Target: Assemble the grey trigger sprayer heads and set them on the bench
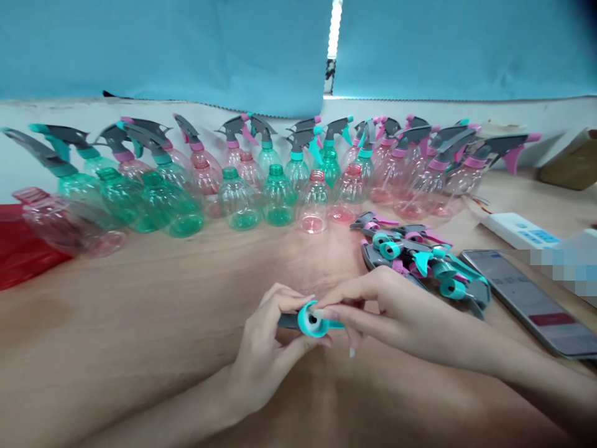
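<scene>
Left hand (261,345) clamps a grey-and-turquoise plastic spray head (305,327), roughly parallel to the wood-grained desk's (186,292) far edge (opening upward); right hand (392,311) nearer that opening, its pinch unclear

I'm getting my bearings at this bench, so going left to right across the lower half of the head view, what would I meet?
Red plastic, left hand, turquoise-collared spray head, right hand, phone.
</scene>
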Demonstrator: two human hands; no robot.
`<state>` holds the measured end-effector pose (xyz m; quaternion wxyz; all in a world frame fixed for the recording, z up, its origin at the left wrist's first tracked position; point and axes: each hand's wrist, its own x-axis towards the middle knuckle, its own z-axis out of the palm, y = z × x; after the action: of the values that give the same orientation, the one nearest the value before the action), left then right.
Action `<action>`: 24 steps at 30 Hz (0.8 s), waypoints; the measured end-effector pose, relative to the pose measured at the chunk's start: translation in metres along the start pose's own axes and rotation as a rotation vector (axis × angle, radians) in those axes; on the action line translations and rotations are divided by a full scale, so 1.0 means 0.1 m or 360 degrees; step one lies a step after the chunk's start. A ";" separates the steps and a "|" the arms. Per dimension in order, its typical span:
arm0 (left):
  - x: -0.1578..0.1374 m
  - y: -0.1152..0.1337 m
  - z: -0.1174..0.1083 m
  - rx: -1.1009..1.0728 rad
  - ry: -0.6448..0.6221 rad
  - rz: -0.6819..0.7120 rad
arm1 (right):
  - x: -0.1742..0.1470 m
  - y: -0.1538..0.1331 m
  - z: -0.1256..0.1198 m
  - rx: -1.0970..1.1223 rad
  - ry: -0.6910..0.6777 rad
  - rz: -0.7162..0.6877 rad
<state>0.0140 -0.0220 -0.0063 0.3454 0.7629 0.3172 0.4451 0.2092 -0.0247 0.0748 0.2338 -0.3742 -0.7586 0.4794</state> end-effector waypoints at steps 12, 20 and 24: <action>0.02 0.06 0.00 0.0030 -0.0026 0.0093 | -0.02 -0.02 -0.01 -0.0212 0.0021 0.0025; 0.03 0.03 -0.01 0.0004 -0.0077 0.0179 | -0.04 0.02 0.06 -0.0405 0.0061 0.0102; 0.03 0.04 0.00 0.0028 -0.0090 0.0204 | -0.03 0.02 0.05 -0.0410 0.0057 0.0027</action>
<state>0.0159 -0.0220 -0.0011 0.3182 0.7970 0.2616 0.4417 0.2080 -0.0298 0.0705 0.1930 -0.4160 -0.8064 0.3732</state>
